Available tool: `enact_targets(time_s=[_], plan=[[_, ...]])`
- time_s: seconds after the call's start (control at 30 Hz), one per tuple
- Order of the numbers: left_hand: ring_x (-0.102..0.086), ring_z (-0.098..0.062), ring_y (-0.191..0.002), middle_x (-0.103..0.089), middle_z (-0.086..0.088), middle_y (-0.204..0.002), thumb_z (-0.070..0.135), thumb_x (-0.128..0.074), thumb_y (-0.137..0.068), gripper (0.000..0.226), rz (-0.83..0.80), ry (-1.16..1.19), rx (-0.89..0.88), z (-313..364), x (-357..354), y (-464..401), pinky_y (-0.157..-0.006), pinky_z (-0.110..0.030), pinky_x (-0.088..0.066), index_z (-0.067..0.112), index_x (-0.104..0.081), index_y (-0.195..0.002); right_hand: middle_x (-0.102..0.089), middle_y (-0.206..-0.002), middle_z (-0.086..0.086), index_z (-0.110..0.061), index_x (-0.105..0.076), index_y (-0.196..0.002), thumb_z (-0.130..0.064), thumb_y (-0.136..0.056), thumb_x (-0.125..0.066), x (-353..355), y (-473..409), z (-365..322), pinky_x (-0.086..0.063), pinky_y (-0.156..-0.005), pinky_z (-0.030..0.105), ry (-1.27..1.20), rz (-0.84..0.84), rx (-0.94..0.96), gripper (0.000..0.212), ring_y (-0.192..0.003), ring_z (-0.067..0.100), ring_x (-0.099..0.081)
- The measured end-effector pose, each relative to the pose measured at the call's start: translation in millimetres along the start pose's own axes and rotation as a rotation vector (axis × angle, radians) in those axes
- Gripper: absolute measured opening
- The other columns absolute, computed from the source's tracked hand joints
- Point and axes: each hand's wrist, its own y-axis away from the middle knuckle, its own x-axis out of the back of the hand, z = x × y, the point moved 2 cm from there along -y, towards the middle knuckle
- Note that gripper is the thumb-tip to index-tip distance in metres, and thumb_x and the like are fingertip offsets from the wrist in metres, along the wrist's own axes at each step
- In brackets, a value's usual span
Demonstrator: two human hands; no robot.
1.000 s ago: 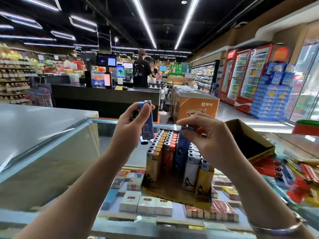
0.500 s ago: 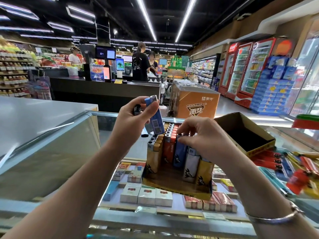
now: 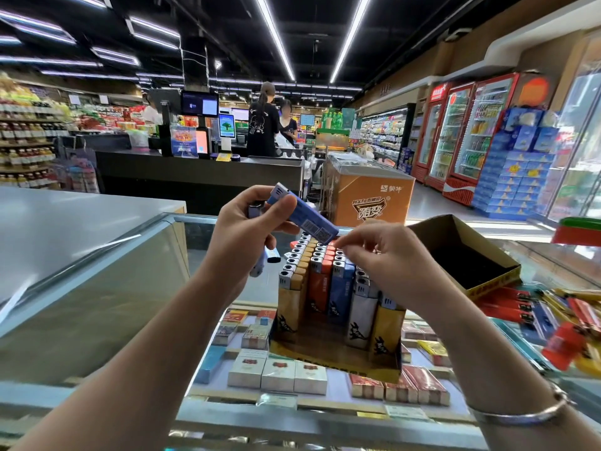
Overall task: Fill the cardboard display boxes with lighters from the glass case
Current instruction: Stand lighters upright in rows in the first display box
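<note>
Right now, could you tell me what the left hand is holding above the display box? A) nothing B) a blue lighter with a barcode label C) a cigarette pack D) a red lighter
B: the left hand grips a blue lighter, barcode label showing, tilted above the filled display box.

Loose lighters (image 3: 566, 323) blurred, edge-cropped

Strip lights (image 3: 274, 37) cross a black ceiling above a dark checkout counter (image 3: 201, 172) and red fridges (image 3: 468, 135).
</note>
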Motion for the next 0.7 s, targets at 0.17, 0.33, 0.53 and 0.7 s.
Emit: enact_targets(time_s=[0.17,0.33,0.53,0.7], plan=[[-0.059,-0.007,-0.048,-0.067,0.0,-0.063,0.03,-0.064,-0.074,0.023,-0.077,0.001,-0.008,1.9,-3.1,1.2,-0.037,-0.013,-0.036,0.014,-0.059,-0.09,-0.069,-0.078,-0.006,-0.031,-0.065,-0.083,-0.02,-0.084,-0.064,11.8,2.5,-8.5,-0.053,-0.067,0.031,-0.299,0.253,0.09,0.011,-0.072,0.018,-0.062],[-0.053,-0.002,-0.045,-0.065,0.004,-0.062,0.024,-0.063,-0.074,0.021,-0.272,-0.069,-0.084,8.8,-12.3,8.5,-0.04,-0.012,-0.037,0.015,-0.062,-0.093,-0.07,-0.085,-0.013,-0.032,-0.065,-0.089,-0.047,-0.071,-0.06,6.3,5.7,-16.1,-0.058,-0.067,0.031,-0.296,0.094,0.123,0.024,-0.073,0.014,-0.067],[-0.046,0.002,-0.047,-0.062,0.015,-0.064,0.011,-0.06,-0.073,0.017,-0.388,-0.056,-0.098,15.8,-19.1,13.4,-0.046,-0.008,-0.038,0.011,-0.062,-0.09,-0.072,-0.085,-0.009,-0.026,-0.054,-0.09,-0.016,-0.077,-0.072,3.1,5.6,-15.9,-0.052,-0.077,0.052,-0.315,-0.065,0.085,0.024,-0.081,0.034,-0.063],[-0.04,0.001,-0.044,-0.055,0.012,-0.057,0.013,-0.062,-0.072,0.024,-0.416,-0.061,-0.063,17.0,-20.1,15.6,-0.044,-0.009,-0.036,0.017,-0.064,-0.095,-0.056,-0.069,-0.016,-0.027,-0.048,-0.085,-0.007,-0.075,-0.074,1.9,6.1,-15.0,-0.044,-0.058,0.031,-0.315,-0.089,0.104,0.034,-0.056,0.01,-0.043]])
